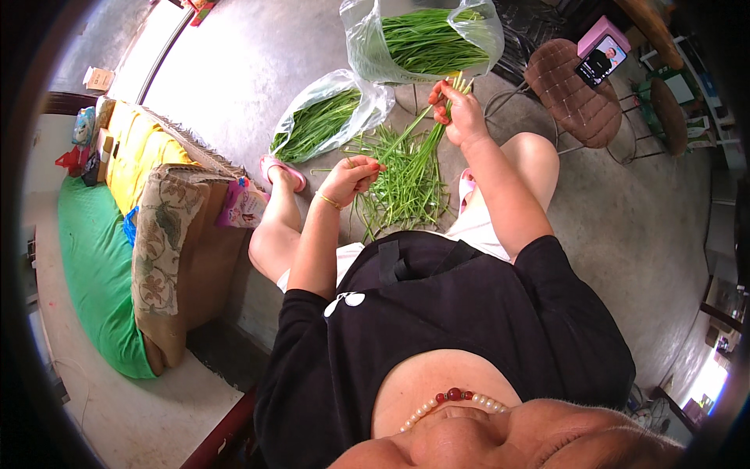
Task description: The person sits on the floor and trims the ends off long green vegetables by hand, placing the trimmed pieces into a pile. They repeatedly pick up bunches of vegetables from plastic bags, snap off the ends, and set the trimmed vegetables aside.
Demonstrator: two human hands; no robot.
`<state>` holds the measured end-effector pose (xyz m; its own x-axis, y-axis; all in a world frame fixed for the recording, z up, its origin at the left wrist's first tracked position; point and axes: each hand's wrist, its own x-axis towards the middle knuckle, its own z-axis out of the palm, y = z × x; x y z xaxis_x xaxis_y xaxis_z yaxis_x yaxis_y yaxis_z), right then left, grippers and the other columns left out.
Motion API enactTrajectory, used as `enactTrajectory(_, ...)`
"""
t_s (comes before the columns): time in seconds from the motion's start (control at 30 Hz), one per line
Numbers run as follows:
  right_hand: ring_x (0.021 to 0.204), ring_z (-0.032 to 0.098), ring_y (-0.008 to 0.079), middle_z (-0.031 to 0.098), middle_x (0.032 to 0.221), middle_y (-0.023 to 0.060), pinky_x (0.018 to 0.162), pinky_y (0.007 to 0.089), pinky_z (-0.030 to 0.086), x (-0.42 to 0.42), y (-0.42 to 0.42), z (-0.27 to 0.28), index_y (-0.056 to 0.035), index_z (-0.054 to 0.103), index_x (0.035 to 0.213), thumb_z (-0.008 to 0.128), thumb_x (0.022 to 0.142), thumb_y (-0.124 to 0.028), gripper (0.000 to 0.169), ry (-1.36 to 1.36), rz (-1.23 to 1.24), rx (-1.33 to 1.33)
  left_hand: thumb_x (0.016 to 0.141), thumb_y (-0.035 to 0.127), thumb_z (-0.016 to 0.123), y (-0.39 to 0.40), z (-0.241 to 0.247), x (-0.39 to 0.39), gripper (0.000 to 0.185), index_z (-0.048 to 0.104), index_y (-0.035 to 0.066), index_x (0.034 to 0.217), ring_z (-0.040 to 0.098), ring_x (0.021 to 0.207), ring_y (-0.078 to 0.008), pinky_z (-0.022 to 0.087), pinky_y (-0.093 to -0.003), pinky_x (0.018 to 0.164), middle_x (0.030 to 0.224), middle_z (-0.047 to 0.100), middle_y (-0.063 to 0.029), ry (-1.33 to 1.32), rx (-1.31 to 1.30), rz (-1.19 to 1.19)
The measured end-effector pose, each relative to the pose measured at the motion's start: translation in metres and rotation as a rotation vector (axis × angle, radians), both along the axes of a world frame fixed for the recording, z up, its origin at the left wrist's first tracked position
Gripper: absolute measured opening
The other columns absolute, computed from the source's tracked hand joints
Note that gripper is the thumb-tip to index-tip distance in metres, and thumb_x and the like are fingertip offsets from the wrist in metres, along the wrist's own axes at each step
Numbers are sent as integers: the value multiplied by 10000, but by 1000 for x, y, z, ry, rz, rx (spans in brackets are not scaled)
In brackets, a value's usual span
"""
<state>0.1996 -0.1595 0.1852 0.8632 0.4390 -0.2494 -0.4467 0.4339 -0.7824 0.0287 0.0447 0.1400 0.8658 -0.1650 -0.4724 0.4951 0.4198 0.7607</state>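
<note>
My right hand [460, 111] grips a bunch of long green stalks [430, 146], probably garlic chives, by their pale ends, with the leaves hanging down. To the lower left, my left hand [355, 179] has thumb and forefinger pinched on a thin green blade that runs up toward the bunch. Beneath both hands a loose pile of green leaves [398, 199] lies on the floor between my feet. Beyond my left hand, a clear plastic bag [375, 105] lies open with green stalks inside. A larger clear bag [363, 41], full of the same stalks, stands past my right hand.
A brown cushioned stool [568, 105] at the upper right bears a pink box [603, 35] with a phone [602, 61] leaning on it. A sofa with a floral cover [167, 246] and green cloth [94, 281] stands at the left, a purple packet [243, 202] beside it.
</note>
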Motion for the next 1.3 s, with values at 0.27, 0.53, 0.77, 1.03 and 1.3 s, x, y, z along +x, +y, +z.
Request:
enactTrajectory(0.27,519,405,104,538,708,68,447,228,309,11,-11,5,-48,530,837,466,899,-179,159,19,-71,56,862,139,561,14,-16,-17,135,603,13,886,342,482,-29,264,-167,436,692,538,-12,20,41,27)
enactTrajectory(0.53,510,395,104,535,697,61,440,221,295,14,-12,5,-49,532,832,474,895,-168,147,1,-95,52,859,94,544,22,-25,-30,57,584,57,844,345,479,-34,265,-167,437,729,572,-31,40,44,-12)
enactTrajectory(0.77,508,394,101,533,695,55,429,223,285,11,-11,5,-54,533,827,469,895,-169,148,-2,-97,25,834,46,526,10,-29,-27,64,586,63,849,364,472,-34,261,-170,417,684,554,-13,47,89,97)
enactTrajectory(1.03,508,409,97,545,686,46,437,221,291,13,-14,8,-62,533,837,474,894,-186,149,-81,-56,25,812,45,539,18,-46,-34,113,571,52,920,321,463,-42,235,-188,419,670,511,3,61,91,162)
enactTrajectory(1.3,603,489,86,562,709,5,559,209,393,-10,14,-19,-64,555,860,468,895,-138,119,-543,237,-286,816,2,542,9,-15,-16,179,542,46,989,347,525,-45,263,-183,469,771,540,-6,15,-35,156)
